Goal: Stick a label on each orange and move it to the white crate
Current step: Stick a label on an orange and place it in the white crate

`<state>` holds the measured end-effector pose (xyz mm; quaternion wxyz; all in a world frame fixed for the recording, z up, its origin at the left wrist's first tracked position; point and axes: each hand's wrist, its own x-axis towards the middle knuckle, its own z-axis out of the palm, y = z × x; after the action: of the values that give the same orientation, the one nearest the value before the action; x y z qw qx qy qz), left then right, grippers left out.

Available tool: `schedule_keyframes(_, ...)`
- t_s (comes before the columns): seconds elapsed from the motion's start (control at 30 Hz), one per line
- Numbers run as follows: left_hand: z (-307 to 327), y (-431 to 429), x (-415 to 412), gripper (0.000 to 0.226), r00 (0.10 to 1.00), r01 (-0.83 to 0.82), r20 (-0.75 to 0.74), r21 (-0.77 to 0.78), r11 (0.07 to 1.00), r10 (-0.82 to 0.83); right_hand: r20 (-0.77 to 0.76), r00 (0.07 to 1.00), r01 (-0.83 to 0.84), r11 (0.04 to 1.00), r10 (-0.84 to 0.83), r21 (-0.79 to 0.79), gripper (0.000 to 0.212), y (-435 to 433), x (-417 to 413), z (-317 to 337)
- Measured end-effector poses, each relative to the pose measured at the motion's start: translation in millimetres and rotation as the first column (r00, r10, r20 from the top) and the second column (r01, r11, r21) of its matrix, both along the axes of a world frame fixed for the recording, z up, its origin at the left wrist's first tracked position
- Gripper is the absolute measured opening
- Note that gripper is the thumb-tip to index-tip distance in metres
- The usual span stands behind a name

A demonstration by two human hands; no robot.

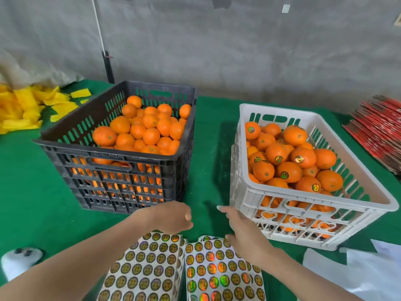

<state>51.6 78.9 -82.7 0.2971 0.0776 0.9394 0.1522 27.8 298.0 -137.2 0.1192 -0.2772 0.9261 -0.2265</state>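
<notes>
A green-covered table (32, 192) fills most of the frame, set against a grey wall (238, 51) across the top. Two plastic crates stand on it, well apart. The black crate (86, 149), left of centre, is heaped with oranges (149, 135) that show no labels. The white crate (271, 108), at the right, sits at an angle and holds a pile of labelled oranges (288, 171), several showing a round shiny label (278, 159) on the skin.

At the bottom centre, two sheets of round labels lie side by side on the table: the left sheet (147, 268) and the right sheet (217, 272), which glints red and green. A stack of red-edged flat items (377, 131) lies at the right edge, a heap of yellow paper scraps (23, 109) at the upper left, and white sheets (358, 272) at the lower right. A blurred white object (19, 261) sits at the lower left. A black pole (107, 66) stands behind the black crate.

Two bare forearms reach in from the bottom edge. The left hand (173, 216) hovers above the top of the left sheet, in front of the black crate, its fingers curled in; whether they pinch anything cannot be told. The right hand (238, 227) is spread with fingers straight, empty, just beside the white crate's near left corner and over the top of the right sheet. Neither hand holds an orange.
</notes>
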Motion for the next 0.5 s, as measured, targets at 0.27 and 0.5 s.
schedule_keyframes(0.27,90.6,-63.3,-13.0,0.009,0.855,-0.062,-0.337,0.688,0.723,0.394,-0.115,0.993,-0.055,0.726,-0.034,-0.686,0.034,-67.5,-19.7,118.0)
schedule_keyframes(0.5,92.8,-129.0,-139.6,0.031,0.890,-0.236,-0.407,-0.022,0.972,0.207,0.086,0.995,0.014,0.775,0.053,-0.632,0.019,-133.2,-76.7,156.3)
